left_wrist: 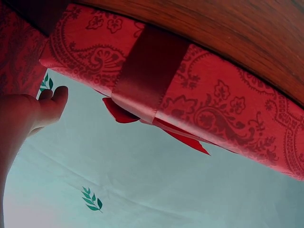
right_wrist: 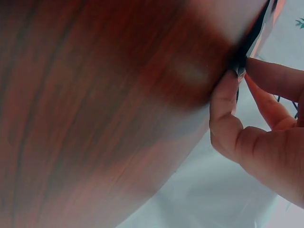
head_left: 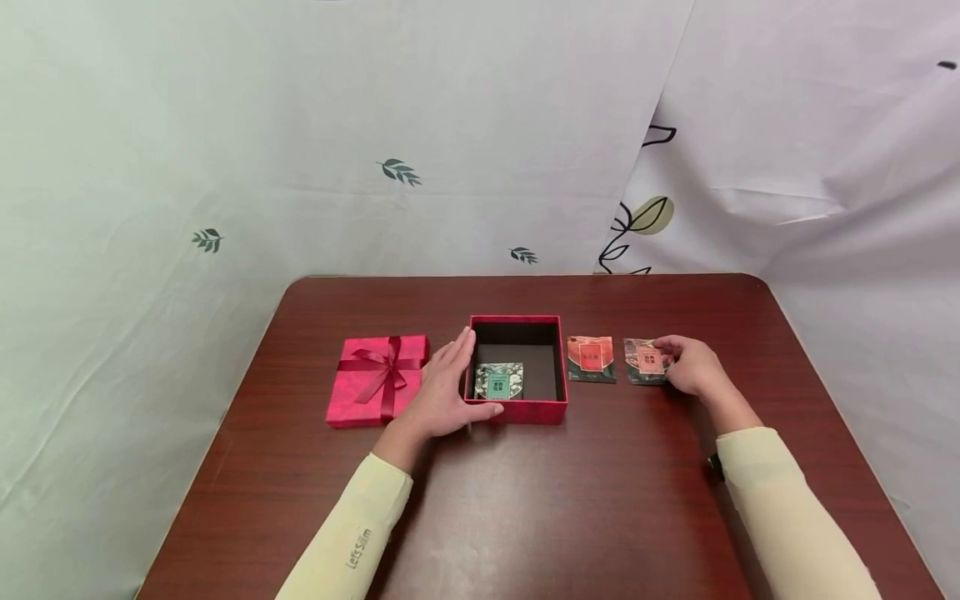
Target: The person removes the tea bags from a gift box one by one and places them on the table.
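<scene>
An open red box [head_left: 517, 410] stands mid-table with a green packet [head_left: 498, 381] lying inside it. My left hand [head_left: 457, 377] rests flat against the box's left wall, fingers straight and thumb along the front wall. The box's lid [head_left: 378, 379] [left_wrist: 199, 99], tied with a red ribbon, lies just left of that hand. Right of the box lie two red packets. The nearer one [head_left: 591, 358] lies free. My right hand [head_left: 666, 360] pinches the right edge of the farther red packet [head_left: 643, 361] [right_wrist: 267, 21] between thumb [right_wrist: 223, 102] and fingertips.
The dark wooden table [head_left: 525, 500] has rounded far corners and open surface in front of the box. Pale curtains printed with leaves [head_left: 400, 172] hang close behind and beside the table.
</scene>
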Demonstrator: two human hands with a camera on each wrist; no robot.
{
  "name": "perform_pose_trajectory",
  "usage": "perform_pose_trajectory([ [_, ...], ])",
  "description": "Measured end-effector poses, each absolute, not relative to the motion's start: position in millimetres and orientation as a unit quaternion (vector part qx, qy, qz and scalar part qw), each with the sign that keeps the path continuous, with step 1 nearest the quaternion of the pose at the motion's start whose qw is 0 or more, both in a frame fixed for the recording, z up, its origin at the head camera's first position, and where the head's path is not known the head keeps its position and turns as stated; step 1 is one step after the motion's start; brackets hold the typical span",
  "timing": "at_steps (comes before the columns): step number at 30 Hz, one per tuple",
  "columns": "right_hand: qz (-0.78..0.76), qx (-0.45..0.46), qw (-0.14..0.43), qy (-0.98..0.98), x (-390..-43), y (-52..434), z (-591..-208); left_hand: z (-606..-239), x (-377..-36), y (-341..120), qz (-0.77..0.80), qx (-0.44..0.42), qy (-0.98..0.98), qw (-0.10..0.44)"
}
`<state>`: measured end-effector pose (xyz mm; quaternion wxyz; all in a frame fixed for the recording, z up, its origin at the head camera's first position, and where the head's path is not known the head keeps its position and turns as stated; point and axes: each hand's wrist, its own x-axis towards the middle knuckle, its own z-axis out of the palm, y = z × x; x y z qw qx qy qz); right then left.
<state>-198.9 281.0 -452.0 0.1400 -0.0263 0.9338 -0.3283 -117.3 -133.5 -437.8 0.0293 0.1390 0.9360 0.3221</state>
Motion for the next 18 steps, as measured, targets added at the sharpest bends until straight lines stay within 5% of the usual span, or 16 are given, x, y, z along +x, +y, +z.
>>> perform_pose_trajectory([
  [18,-0.312,-0.030,0.099,0.944,-191.5,274.7,-444.0,-439.3,-117.5,-134.5,0.321,0.144,0.935,0.028],
])
